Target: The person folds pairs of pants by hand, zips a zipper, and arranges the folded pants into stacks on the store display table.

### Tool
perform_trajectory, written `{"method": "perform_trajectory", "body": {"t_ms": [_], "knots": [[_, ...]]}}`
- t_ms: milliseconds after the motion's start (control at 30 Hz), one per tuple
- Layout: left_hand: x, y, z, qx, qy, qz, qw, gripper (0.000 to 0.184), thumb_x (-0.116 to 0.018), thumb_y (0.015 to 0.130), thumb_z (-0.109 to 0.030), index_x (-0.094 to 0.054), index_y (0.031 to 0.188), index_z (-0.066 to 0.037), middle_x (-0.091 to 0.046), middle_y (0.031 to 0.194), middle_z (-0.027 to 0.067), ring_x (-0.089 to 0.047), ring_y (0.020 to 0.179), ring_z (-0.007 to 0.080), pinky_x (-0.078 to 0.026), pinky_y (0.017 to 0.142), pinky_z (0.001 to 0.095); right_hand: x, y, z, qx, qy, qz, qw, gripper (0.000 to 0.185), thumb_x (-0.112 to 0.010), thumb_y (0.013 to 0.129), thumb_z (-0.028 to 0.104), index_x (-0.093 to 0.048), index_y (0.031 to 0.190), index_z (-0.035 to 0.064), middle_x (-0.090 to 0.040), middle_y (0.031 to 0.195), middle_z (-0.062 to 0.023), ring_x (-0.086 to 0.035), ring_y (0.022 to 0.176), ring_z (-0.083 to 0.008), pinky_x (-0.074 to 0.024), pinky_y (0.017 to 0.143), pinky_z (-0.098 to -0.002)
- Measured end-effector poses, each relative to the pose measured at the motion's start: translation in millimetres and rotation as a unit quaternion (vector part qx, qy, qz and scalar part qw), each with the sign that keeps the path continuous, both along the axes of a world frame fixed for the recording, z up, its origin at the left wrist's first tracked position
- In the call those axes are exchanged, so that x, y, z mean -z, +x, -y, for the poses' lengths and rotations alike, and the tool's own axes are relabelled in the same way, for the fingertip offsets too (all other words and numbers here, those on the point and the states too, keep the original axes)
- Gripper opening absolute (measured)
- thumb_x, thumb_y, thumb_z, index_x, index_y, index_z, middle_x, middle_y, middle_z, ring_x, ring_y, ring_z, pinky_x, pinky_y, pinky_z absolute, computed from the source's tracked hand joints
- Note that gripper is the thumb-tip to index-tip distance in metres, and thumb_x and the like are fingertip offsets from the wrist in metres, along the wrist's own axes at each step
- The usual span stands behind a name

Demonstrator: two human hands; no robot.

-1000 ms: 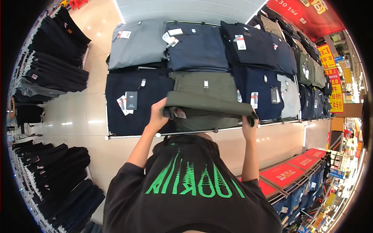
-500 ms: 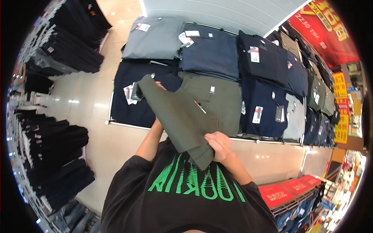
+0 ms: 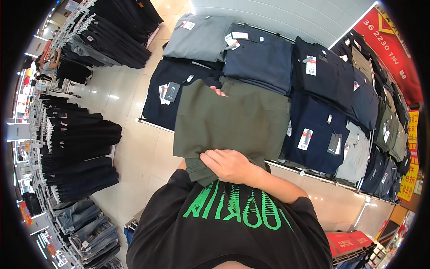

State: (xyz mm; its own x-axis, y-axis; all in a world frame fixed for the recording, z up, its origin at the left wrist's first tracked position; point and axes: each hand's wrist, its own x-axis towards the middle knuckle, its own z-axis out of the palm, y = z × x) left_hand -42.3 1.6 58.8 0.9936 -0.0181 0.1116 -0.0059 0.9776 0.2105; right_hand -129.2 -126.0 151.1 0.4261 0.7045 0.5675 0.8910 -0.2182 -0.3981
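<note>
**Held trousers have one sure grip, and the neighbours lie very near**

Nearest to the body, the lower flap of the held trousers (image 3: 201, 121), which are olive, hangs before the black shirt (image 3: 161, 224); whether they touch, I cannot tell. The right hand (image 3: 228, 166) grips the near edge of the held trousers, with fingers bent over the cloth. If this grip becomes loose, the flap could drop and the fold could come apart.

The left hand (image 3: 218, 91) is mostly hidden behind the held trousers; only some fingertips show at their far edge. How firmly it holds, I cannot tell. If weakly, the far side could sag and crease.

The front rail (image 3: 302, 173) shows on both sides of the held trousers; a low pull could catch the cloth on it. On their right is an olive stack (image 3: 275, 112) of nearly the same colour. The border is difficult to see, so a careless pull could take a second garment along.

Left of the held trousers lie navy trousers (image 3: 156, 80) with paper tags (image 3: 165, 93), which a sideways swing could hook. Beyond the held trousers, a long push could disturb the grey trousers (image 3: 201, 40).
</note>
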Motion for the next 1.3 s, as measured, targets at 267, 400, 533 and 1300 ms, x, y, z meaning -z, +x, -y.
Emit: {"method": "perform_trajectory", "body": {"t_ms": [267, 400, 533, 1300], "knots": [[36.7, -11.7, -29.3, -0.163, 0.538, -0.230, 0.794, 0.034, -0.045, 0.096, -0.026, -0.057, 0.111, 0.002, -0.062, 0.098, 0.0068, -0.058, 0.087, 0.0132, -0.047, 0.078, 0.0276, -11.3, 44.7, 105.4, 0.181, 0.232, -0.301, 0.907, 0.047, -0.074, 0.070, 0.007, -0.049, 0.109, -0.0009, -0.056, 0.104, -0.0112, -0.058, 0.093, -0.0186, -0.0448, 0.084, -0.0282], [-27.4, -23.3, -14.5, -0.067, 0.649, -0.250, 0.716, 0.034, -0.051, 0.095, -0.026, -0.061, 0.101, 0.006, -0.064, 0.090, 0.0066, -0.059, 0.079, 0.0110, -0.047, 0.071, 0.0270, 65.2, 99.6, 150.5, 0.261, 0.373, -0.652, 0.607, 0.038, -0.063, 0.086, 0.020, -0.054, 0.113, -0.0053, -0.063, 0.106, -0.0101, -0.059, 0.096, -0.0167, -0.0449, 0.084, -0.0275], [-22.8, -14.6, -3.9, -0.005, 0.593, -0.273, 0.757, 0.033, -0.055, 0.093, -0.027, -0.060, 0.101, 0.005, -0.064, 0.088, 0.0072, -0.060, 0.076, 0.0131, -0.048, 0.069, 0.0288, 117.7, 108.7, 179.3, 0.175, 0.390, -0.780, 0.457, 0.029, -0.060, 0.088, 0.018, -0.059, 0.106, -0.0045, -0.065, 0.098, -0.0115, -0.065, 0.083, -0.0183, -0.0535, 0.072, -0.0290], [27.6, 16.7, -63.8, 0.070, 0.545, -0.154, 0.821, 0.034, -0.054, 0.094, -0.021, -0.050, 0.120, 0.001, -0.060, 0.113, 0.0152, -0.059, 0.102, 0.0206, -0.047, 0.090, 0.0315, 141.1, 52.6, 176.6, 0.464, 0.188, -0.461, 0.732, 0.030, -0.058, 0.090, 0.017, -0.055, 0.115, -0.0002, -0.061, 0.102, -0.0097, -0.058, 0.090, -0.0134, -0.0470, 0.076, -0.0251]]}}
